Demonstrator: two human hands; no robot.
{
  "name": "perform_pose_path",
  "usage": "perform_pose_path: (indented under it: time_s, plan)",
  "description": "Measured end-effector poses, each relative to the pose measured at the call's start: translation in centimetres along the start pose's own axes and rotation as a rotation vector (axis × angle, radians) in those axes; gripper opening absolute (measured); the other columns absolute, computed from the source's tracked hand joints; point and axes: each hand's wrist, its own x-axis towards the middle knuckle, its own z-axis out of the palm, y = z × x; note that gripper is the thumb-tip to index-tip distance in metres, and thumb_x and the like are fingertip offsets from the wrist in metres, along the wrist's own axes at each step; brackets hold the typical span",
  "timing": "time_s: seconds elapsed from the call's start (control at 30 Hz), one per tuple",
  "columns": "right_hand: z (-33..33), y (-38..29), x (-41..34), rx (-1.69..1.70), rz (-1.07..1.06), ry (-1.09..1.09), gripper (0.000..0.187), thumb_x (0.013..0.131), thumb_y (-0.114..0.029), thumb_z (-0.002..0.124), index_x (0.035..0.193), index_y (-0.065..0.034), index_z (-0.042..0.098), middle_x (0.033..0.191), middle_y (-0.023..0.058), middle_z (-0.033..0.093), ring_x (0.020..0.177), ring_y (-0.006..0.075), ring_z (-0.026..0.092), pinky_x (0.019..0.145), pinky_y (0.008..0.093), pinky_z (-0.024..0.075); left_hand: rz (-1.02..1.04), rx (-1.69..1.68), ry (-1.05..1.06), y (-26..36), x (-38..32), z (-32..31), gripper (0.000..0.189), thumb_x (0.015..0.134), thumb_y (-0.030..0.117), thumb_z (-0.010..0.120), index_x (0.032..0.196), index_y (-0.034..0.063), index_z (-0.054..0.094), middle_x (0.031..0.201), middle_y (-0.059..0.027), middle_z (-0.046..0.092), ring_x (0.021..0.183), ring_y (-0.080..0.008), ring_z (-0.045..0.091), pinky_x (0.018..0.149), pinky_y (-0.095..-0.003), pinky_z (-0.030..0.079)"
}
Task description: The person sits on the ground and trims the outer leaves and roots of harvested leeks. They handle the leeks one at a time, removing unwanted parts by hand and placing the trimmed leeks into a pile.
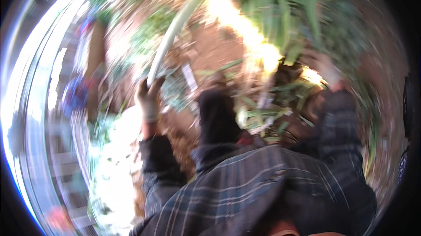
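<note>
My left hand (148,99), in a pale work glove with darker fingertips, grips the lower white end of a long stalk (171,34) that turns green towards the top; it looks like a leek or a similar plant. Off to the right, my right hand (320,65), also in a pale glove, reaches in among long green leaves (276,9). Motion blur hides its fingers, so whether they hold anything does not show. Cut leaves and stalk scraps (266,117) lie on the soil between my hands.
Brown soil (210,45) with low green plants (153,30) stretches ahead. My dark-clad leg (217,114) is between my arms. A white strip (188,77) lies on the ground. At the left are a brown post-like object (95,55) and a blurred blue and red item (76,94).
</note>
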Motion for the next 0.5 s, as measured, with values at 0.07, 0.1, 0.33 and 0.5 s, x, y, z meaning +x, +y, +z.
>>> perform_pose_path:
  time_s: [0.07, 0.1, 0.33, 0.5]
  plan:
    - [-0.4, 1.2, 0.9, -0.049, 0.034, 0.071, 0.033, 0.100, -0.016, 0.055, 0.129, -0.0015, 0.057, 0.110, 0.0079, 0.068, 0.097, 0.0156, 0.067, 0.082, 0.0261, 0.0556, 0.018, -0.171, 0.278, -3.0, -0.7, -7.1, 0.020, 0.086, 0.020, 0.075, 0.090, 0.0039, 0.064, 0.064, 0.0033, 0.051, 0.049, -0.0041, 0.041, 0.044, -0.0215, 0.037]
    - [-0.7, 1.7, 1.2, 0.108, 0.126, 0.195, 0.036, 0.099, -0.016, 0.058, 0.132, -0.0022, 0.055, 0.107, 0.0071, 0.067, 0.090, 0.0156, 0.068, 0.078, 0.0251, 0.0561, 0.014, -0.194, 0.385, -4.8, -1.1, -10.5, 0.023, 0.085, 0.024, 0.076, 0.083, 0.0072, 0.061, 0.058, 0.0043, 0.045, 0.045, -0.0049, 0.040, 0.039, -0.0225, 0.037]
    - [-0.5, 2.3, 1.0, 0.072, 0.019, 0.224, 0.039, 0.099, -0.022, 0.059, 0.132, -0.0007, 0.054, 0.110, 0.0094, 0.065, 0.095, 0.0181, 0.066, 0.084, 0.0333, 0.0574, -0.706, 0.159, 1.115, -17.7, -4.7, -29.4, 0.061, 0.086, 0.048, 0.071, 0.116, -0.0039, 0.058, 0.094, -0.0133, 0.059, 0.080, -0.0254, 0.057, 0.063, -0.0371, 0.050]
    - [1.6, 0.9, 0.6, 0.019, 0.098, 0.326, 0.038, 0.099, -0.009, 0.050, 0.136, -0.0002, 0.048, 0.111, 0.0089, 0.065, 0.097, 0.0161, 0.066, 0.084, 0.0300, 0.0570, -0.720, 0.799, 0.604, -20.2, 2.9, -20.2, 0.079, 0.083, 0.052, 0.072, 0.129, -0.0094, 0.052, 0.130, -0.0271, 0.058, 0.118, -0.0383, 0.058, 0.100, -0.0444, 0.045]
